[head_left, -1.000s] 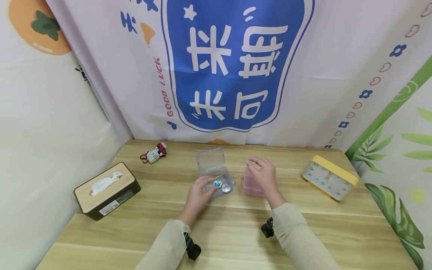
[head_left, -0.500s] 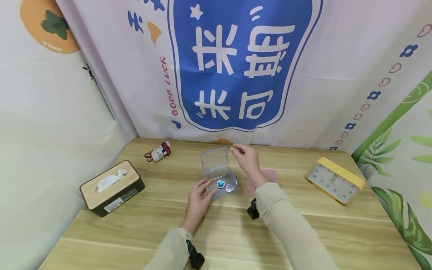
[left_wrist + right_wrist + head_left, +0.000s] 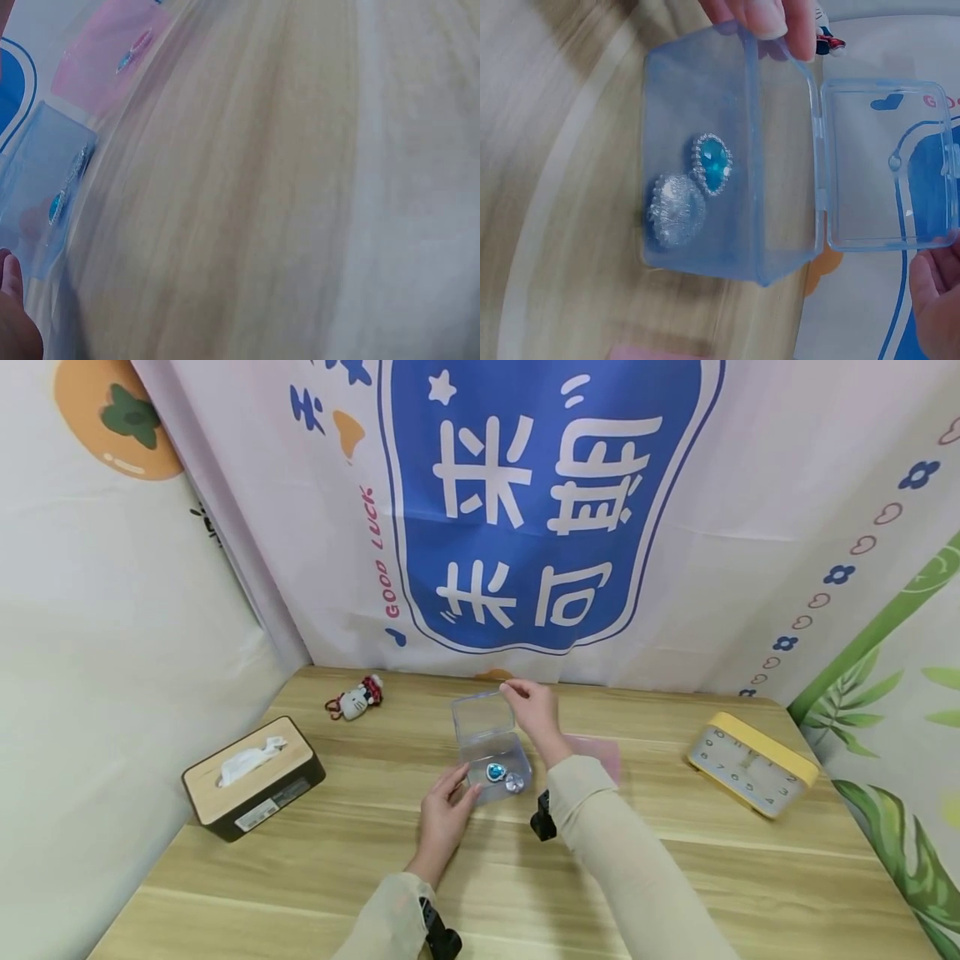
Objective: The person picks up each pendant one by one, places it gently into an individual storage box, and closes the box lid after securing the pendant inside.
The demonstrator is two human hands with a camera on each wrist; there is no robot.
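Note:
A clear bluish plastic box point(image 3: 705, 90) stands on the table with its hinged lid point(image 3: 480, 697) raised. Inside lie a teal gem with a sparkling silver border point(image 3: 714, 163) and a round clear gem point(image 3: 676, 211), side by side. My left hand point(image 3: 441, 810) grips the box's left wall, its fingers over the rim in the right wrist view. At the lid's upper right corner, my right hand point(image 3: 536, 710) pinches the edge between thumb and fingers. A pink translucent box point(image 3: 598, 755) sits to the right, partly hidden by my right forearm; a jewelled piece point(image 3: 129, 58) shows in it.
On the left is a tissue box point(image 3: 251, 778) with a wooden top. A small cat-figure keychain point(image 3: 356, 698) lies toward the back left, and a yellow clock point(image 3: 752, 765) leans back at the right. A printed cloth point(image 3: 465, 635) hangs behind the table.
My right hand has moved left from over the pink box to the lid of the clear box. My left fingers have drawn back from the teal gem to the box's left wall.

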